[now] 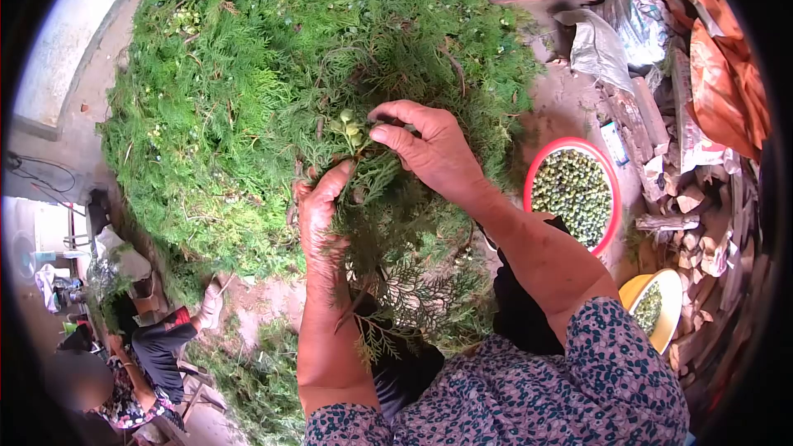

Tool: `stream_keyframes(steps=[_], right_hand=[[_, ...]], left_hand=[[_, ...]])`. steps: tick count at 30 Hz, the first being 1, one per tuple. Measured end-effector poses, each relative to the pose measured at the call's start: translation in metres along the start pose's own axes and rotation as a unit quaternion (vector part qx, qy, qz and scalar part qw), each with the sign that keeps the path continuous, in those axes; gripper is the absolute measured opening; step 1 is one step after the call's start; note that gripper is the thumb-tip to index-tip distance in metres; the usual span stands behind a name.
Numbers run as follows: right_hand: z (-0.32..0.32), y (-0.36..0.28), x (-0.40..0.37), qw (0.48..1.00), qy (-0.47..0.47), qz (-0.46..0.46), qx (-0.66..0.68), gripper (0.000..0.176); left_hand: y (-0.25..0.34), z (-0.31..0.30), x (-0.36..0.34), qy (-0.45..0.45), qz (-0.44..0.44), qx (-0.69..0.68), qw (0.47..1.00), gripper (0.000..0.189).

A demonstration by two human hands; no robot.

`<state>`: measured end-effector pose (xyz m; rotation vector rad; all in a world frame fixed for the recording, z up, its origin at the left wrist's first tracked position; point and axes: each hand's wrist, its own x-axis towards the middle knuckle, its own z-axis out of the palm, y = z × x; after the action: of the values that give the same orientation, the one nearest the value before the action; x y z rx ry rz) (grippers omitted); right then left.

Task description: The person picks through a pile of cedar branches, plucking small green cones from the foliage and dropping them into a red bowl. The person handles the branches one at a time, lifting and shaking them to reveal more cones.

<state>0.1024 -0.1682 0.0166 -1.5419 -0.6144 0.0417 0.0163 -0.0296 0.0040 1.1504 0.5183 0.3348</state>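
My left hand (324, 206) is closed around the stem of a leafy evergreen sprig (376, 177), which looks like arborvitae. A cluster of pale green seed cones (350, 129) stands up from the sprig above my left fingertips. Just right of the cones is my right hand (429, 149), its thumb and forefinger curved and a little apart, with nothing visible between them. Its other fingers are partly hidden behind the thumb and the leaves. Beyond both hands spreads a large heap of cut evergreen branches (223, 99), with more small cones among them.
A red-rimmed basin (616, 190) of green cones stands at right, with a yellow basin (676, 306) of cones nearer me. Firewood (702, 235), sacks (599, 45) and an orange tarp (723, 74) line the right side. Another person (144, 376) sits at lower left.
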Motion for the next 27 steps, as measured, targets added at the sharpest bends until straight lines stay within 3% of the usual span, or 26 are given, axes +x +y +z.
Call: stream_keyframes(steps=[1, 3, 7, 9, 12, 15, 20, 22, 24, 27], right_hand=[[-0.001, -0.002, 0.000, 1.000, 0.000, 0.000, 0.000, 0.021], [-0.001, -0.006, -0.002, 0.998, 0.009, 0.062, 0.013, 0.019], [0.002, -0.006, -0.004, 0.996, 0.021, 0.077, 0.042, 0.014], [0.001, -0.013, -0.003, 0.959, 0.026, 0.185, 0.213, 0.011], [0.001, -0.013, -0.005, 0.922, 0.039, 0.238, 0.303, 0.011], [0.002, -0.015, -0.006, 0.930, 0.045, 0.236, 0.277, 0.012], [0.005, -0.011, -0.009, 0.943, 0.066, 0.218, 0.244, 0.014], [0.002, -0.011, -0.008, 0.946, 0.072, 0.217, 0.231, 0.015], [-0.015, -0.008, 0.001, 0.890, 0.106, 0.258, 0.362, 0.013], [-0.026, -0.017, 0.009, 0.889, 0.067, 0.228, 0.391, 0.009]], left_hand=[[0.002, 0.000, 0.000, -0.031, 0.010, 0.027, 0.999, 0.026], [0.002, 0.012, -0.003, -0.001, -0.005, -0.020, 1.000, 0.029], [0.003, 0.017, -0.007, 0.041, -0.037, 0.038, 0.998, 0.032], [0.004, 0.015, -0.009, -0.069, 0.028, 0.062, 0.995, 0.024], [0.002, 0.023, -0.009, -0.021, -0.012, 0.009, 1.000, 0.029], [-0.010, 0.018, -0.004, 0.032, -0.028, -0.032, 0.999, 0.036], [-0.004, 0.018, -0.004, -0.056, -0.020, 0.024, 0.998, 0.037], [0.001, 0.025, -0.010, -0.026, -0.009, 0.019, 0.999, 0.034], [0.003, 0.024, -0.011, 0.003, 0.003, 0.014, 1.000, 0.031], [0.003, 0.016, -0.010, -0.023, 0.026, 0.091, 0.995, 0.028]])
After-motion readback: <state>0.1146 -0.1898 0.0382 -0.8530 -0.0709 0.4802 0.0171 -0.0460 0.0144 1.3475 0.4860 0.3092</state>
